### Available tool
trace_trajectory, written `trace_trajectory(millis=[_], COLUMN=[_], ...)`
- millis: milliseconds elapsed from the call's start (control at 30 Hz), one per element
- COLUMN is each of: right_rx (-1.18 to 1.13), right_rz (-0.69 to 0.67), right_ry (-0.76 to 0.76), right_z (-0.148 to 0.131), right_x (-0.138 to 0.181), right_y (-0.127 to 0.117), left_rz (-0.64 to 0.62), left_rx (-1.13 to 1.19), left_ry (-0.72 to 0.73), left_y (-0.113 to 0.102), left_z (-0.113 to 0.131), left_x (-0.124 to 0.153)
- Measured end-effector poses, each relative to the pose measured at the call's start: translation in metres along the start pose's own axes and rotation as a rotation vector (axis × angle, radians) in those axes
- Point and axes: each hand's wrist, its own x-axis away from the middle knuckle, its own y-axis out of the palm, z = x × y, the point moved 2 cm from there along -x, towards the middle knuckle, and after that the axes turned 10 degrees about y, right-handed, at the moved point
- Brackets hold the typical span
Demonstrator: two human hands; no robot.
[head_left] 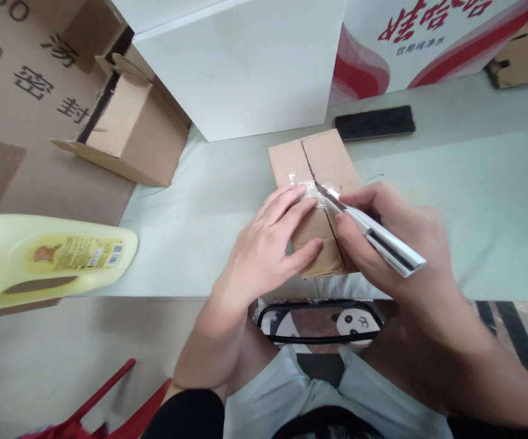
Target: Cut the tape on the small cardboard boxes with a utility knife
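Walled off behind, open to both sides
Offers room across the counter [497,183] right of the right hand [428,238], and between left hand [264,250] and yellow bottle [63,255]. Meets a white box [246,73] and phone [374,123] just beyond the small carton [332,160], an open brown box [145,131] farther left. Over the carton, crowded by both hands and the white cutter [385,241].

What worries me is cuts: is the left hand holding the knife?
No, the right hand holds the knife, while the left hand rests on the small cardboard box.

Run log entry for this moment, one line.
Left hand: resting on small carton | Right hand: holding white cutter, blade at clear tape over seam | Nearby: black phone
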Motion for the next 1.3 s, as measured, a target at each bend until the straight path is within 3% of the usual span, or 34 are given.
trace_trajectory(millis=[367,700,1100,1300], right_rx=[-0.002,-0.014,-0.050,-0.056], right_rz=[0.063,-0.050,0.027,-0.015], right_ry=[-0.008,0.036,0.104,0.109], right_z=[-0.0018,0.0016,-0.0040,-0.0035], right_x=[0.0016,0.0006,-0.0005,-0.0012], right_y=[-0.0033,-0.0008,-0.0056,-0.0056], left_rz=[0.002,-0.007,-0.013,-0.020], left_rx=[0.017,0.012,0.048,0.042], left_ry=[-0.005,-0.010,-0.029,-0.031], left_y=[-0.0002,0.0006,-0.0014,-0.0010], left_z=[0.0004,-0.0001,0.0000,-0.0005], left_x=[0.0001,-0.0002,-0.0004,-0.0011])
